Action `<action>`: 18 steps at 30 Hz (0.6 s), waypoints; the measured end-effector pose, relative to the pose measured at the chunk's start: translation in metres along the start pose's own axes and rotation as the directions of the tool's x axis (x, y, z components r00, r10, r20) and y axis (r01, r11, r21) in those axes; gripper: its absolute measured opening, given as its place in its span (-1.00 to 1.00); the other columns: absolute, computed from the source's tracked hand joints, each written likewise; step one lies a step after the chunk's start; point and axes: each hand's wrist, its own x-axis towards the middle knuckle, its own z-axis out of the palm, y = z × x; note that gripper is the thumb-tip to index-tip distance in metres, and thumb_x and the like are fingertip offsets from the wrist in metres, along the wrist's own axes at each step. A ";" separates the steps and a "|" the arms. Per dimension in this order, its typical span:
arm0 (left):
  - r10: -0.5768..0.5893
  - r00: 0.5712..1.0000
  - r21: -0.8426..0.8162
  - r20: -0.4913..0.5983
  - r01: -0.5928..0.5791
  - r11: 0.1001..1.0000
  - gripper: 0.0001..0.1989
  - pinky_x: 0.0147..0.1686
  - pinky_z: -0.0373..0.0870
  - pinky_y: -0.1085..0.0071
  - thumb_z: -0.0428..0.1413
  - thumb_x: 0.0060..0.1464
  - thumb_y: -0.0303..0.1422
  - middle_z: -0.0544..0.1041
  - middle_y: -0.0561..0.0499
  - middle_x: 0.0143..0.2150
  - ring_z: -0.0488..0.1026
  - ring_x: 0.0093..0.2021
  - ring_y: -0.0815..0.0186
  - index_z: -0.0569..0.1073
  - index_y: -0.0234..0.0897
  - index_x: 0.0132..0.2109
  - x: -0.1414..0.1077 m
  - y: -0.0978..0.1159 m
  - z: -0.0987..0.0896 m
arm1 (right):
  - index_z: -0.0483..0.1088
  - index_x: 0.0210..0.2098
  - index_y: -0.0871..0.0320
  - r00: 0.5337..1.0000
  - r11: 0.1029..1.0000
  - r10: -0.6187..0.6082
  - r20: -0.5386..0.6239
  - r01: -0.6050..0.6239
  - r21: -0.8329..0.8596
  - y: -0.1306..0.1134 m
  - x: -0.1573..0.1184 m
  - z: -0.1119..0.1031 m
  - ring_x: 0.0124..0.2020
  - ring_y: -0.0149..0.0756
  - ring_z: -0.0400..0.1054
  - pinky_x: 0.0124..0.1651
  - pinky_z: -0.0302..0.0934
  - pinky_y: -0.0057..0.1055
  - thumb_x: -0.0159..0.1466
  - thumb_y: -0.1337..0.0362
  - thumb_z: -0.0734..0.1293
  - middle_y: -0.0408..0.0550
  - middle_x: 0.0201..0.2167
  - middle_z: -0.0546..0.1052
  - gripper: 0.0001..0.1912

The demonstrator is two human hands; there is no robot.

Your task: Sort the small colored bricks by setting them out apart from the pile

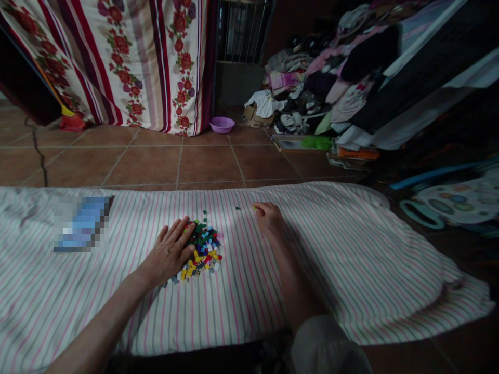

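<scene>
A pile of small colourful plastic bricks (pixel 203 254) lies on the striped cloth (pixel 351 249). My left hand (pixel 168 253) rests flat on the pile's left side with its fingers stretched out, hiding some of the bricks. To the right, my right hand (pixel 268 219) is closed in a pinch on a tiny yellow-green brick (pixel 254 208), at or just above the cloth. A single dark green brick (pixel 237 208) sits a little left of those fingertips. Another green brick (pixel 205 212) is just beyond the pile's far edge.
A blurred blue flat object (pixel 88 221) lies on the cloth at left. Beyond the cloth are floor tiles (pixel 152 161), a purple basin (pixel 222 124), a floral curtain (pixel 132 62) and a red dustpan (pixel 72 122). Clothes (pixel 304 78) are heaped at back right.
</scene>
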 end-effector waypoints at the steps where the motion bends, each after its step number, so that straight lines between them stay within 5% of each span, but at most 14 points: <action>1: -0.001 1.000 -0.001 0.000 0.001 1.000 -0.41 0.30 0.10 -0.05 -0.33 0.34 -0.06 0.00 -0.12 0.46 -0.02 0.43 0.06 0.01 -0.14 0.41 0.000 0.000 0.000 | 0.59 -0.19 0.08 1.000 1.000 0.003 -0.007 -0.003 0.000 0.000 0.000 0.000 -0.21 -0.20 0.36 -0.04 0.27 -0.27 0.16 0.40 0.21 0.00 -0.24 0.56 -0.64; 10: 0.003 1.000 -0.037 -0.030 -0.004 0.999 -0.44 0.30 0.10 -0.07 -0.29 0.34 -0.09 -0.01 -0.17 0.46 -0.01 0.43 0.06 0.06 -0.12 0.39 0.000 -0.001 0.001 | 0.59 -0.22 0.07 0.999 1.000 0.004 -0.047 -0.005 -0.023 0.002 0.001 0.003 -0.23 -0.19 0.36 -0.04 0.27 -0.25 0.14 0.40 0.20 -0.01 -0.27 0.56 -0.64; 18: -0.002 1.000 -0.120 0.014 0.004 0.993 -0.42 0.34 0.06 0.03 -0.37 0.36 -0.12 0.00 -0.15 0.46 -0.05 0.44 0.19 -0.11 -0.18 0.43 -0.001 -0.003 -0.008 | 0.58 -0.19 0.13 0.997 1.000 0.027 -0.068 -0.027 -0.005 -0.010 -0.001 -0.004 -0.21 -0.15 0.40 -0.03 0.28 -0.22 0.15 0.41 0.15 0.04 -0.28 0.57 -0.60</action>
